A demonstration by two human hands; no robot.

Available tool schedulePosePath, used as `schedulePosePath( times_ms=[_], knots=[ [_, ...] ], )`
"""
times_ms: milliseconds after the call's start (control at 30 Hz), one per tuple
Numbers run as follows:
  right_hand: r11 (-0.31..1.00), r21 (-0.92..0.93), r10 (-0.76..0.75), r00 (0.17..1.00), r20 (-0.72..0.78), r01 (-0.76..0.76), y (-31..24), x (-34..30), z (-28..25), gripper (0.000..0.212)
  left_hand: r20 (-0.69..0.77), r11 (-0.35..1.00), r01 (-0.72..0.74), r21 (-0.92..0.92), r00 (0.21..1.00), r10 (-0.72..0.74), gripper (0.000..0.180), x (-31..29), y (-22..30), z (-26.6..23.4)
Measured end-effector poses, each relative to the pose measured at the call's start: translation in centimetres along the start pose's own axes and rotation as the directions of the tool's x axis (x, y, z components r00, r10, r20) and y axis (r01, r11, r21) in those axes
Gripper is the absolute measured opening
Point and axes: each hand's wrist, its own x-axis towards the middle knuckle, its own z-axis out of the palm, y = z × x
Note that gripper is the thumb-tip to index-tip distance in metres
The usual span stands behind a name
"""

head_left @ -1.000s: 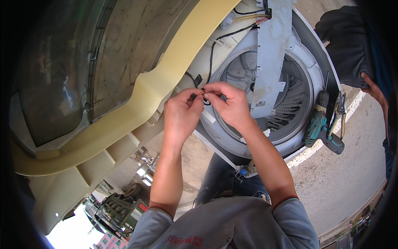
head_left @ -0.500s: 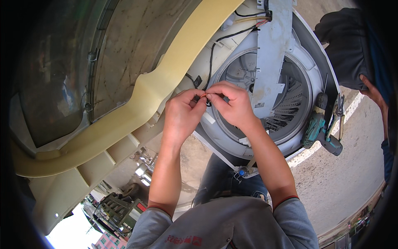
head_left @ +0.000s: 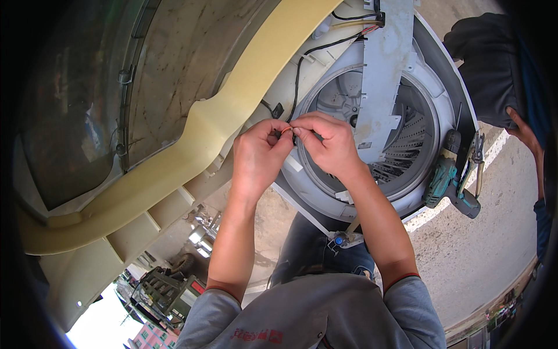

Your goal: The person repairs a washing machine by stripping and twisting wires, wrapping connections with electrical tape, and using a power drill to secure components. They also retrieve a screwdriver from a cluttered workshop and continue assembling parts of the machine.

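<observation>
Left hand and right hand both pinch a thin orange-tipped wire between clenched fingers, above the grey round washing-machine tub; a teal cordless drill rests on its rim.

Cream lid, grey panel, teal drill, black wire

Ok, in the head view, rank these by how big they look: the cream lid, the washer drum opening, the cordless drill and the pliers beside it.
1. cream lid, though it sits nearest the camera
2. washer drum opening
3. cordless drill
4. pliers, smallest
</observation>
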Motion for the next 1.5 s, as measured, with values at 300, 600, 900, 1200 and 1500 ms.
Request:
schedulePosePath(
  times_ms=[300,600,900,1200,1500],
  knots=[
    [0.999,-0.044,-0.019,1.0,-0.003,0.019,-0.7,0.0,-0.2,0.006,-0.056,0.997,-0.055,0.046,0.997,0.058,0.011,-0.4,0.5,0.4],
    [0.991,-0.132,0.015,0.998,0.064,-0.007,-1.1,0.6,-0.7,0.005,-0.051,0.973,-0.196,0.119,0.978,0.203,0.01,-0.5,0.4,0.4],
    [0.576,0.189,0.676,0.593,0.438,-0.796,-0.8,2.7,-2.3,0.019,0.01,0.868,-0.442,0.227,0.892,0.451,0.011,-0.1,-0.8,0.4],
    [0.972,-0.234,-0.005,0.99,0.138,0.037,-1.5,1.2,-4.0,0.016,0.007,0.943,-0.313,0.109,0.949,0.314,0.016,0.0,-0.5,0.0],
    [0.662,-0.436,-0.447,0.787,0.425,0.61,-0.5,2.4,-3.8,0.021,0.028,0.942,-0.321,0.097,0.947,0.32,0.015,0.0,-0.3,-0.4]
  ],
)
